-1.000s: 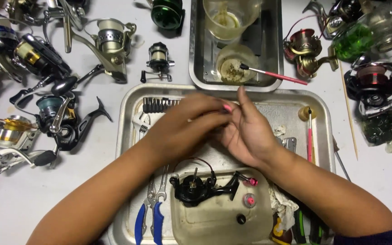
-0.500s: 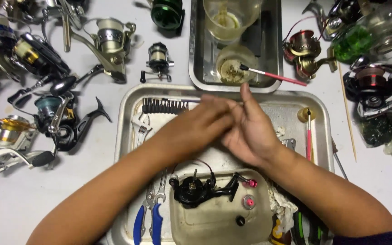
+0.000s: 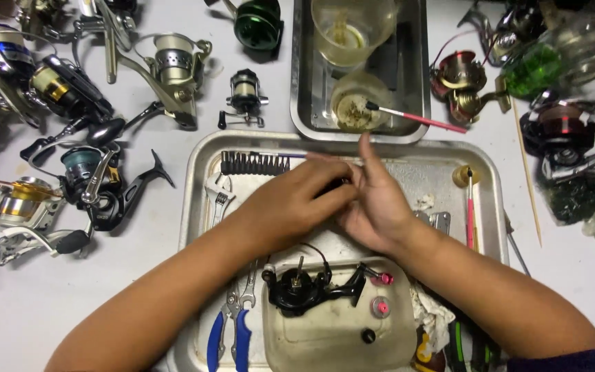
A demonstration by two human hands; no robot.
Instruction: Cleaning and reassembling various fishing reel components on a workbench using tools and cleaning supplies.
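The wide rectangular steel tray (image 3: 483, 180) has a brushed, dull-shining metal finish, as does the deeper steel pan (image 3: 302, 83) behind it. The black reel body (image 3: 304, 289) looks glossy, resting on a cloudy, matt plastic tub (image 3: 332, 337). The clear plastic cup (image 3: 352, 27) gleams smooth. The blue-handled pliers (image 3: 232, 337) carry rubbery grips, and the white surface (image 3: 70, 303) appears matt.

The left hand (image 3: 290, 203) has slid further over the right hand (image 3: 373, 207), whose fingers (image 3: 366, 148) have straightened.
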